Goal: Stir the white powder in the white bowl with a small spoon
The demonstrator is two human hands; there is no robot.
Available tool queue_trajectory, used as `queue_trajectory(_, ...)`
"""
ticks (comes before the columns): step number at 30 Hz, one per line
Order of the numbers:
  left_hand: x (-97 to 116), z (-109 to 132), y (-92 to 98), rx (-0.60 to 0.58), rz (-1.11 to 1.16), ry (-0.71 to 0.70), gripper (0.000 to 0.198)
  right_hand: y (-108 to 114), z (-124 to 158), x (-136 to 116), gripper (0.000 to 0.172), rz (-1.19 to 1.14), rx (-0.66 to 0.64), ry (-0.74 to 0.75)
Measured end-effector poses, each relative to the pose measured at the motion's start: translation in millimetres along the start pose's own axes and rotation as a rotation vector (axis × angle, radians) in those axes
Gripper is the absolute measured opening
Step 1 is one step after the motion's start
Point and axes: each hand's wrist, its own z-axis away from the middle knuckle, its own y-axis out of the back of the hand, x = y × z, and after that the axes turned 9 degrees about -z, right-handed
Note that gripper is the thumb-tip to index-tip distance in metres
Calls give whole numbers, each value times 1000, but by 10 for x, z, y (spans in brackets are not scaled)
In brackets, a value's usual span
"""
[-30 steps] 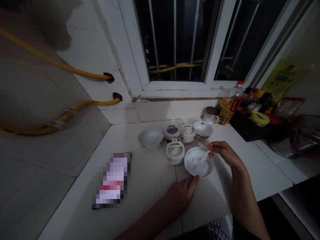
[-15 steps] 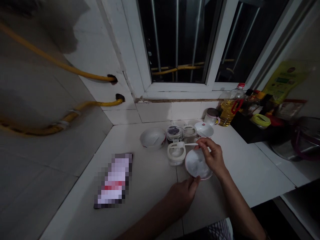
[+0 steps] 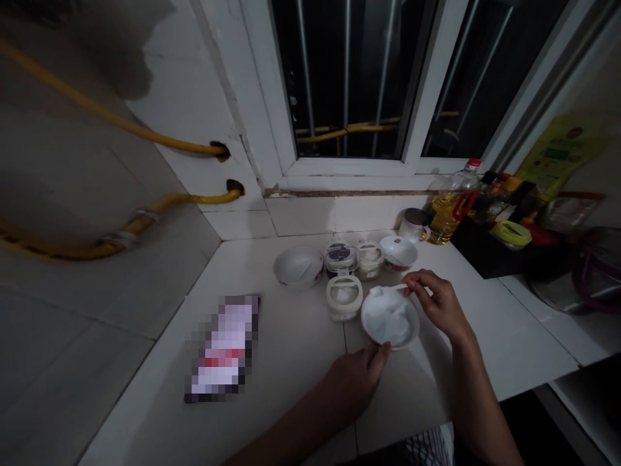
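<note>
My left hand (image 3: 367, 370) grips the near rim of a bowl (image 3: 365, 327) that holds white powder (image 3: 388, 320). Pinched by its handle in my right hand (image 3: 434, 299) is a small white spoon (image 3: 391, 288), its scoop end above the bowl's far left part. Just left of the bowl stands a clear seasoning jar (image 3: 343, 312) with a pale rim, white contents showing in it. Behind it sit a dark-topped jar (image 3: 341, 257) and another jar (image 3: 369, 262) with a pale lid.
A larger white bowl (image 3: 297, 268) stands at the back left, a patterned bowl (image 3: 398, 252) at the back right. A pixelated flat object (image 3: 223, 349) lies on the left. Along the right are a lidded mug (image 3: 413, 226), an oil bottle (image 3: 442, 210), several condiments and a metal pot (image 3: 557, 278).
My right hand has moved right with the spoon, whose scoop has gone from over the seasoning jar to over the bowl. My left hand stays on the bowl's rim.
</note>
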Motion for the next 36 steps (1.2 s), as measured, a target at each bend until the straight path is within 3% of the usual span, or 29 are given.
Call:
queue_trajectory(5, -1, 15, -30, -22, 18, 14, 43, 77, -5, 51, 24, 277, -174, -67)
queue_trajectory(10, -4, 11, -22, -9, 28, 6, 42, 41, 2, -7, 25, 342, -262, -73)
queue_trajectory(20, -7, 21, -46, 16, 24, 6, 41, 0, 32, -48, 23, 14, -480, -99)
queue_trajectory(28, -4, 21, -23, 7, 21, 9, 41, 169, 45, 1, 22, -53, -380, -177)
queue_trajectory(36, 1, 21, -24, 12, 21, 5, 44, 245, 57, 11, 21, -233, -493, -304)
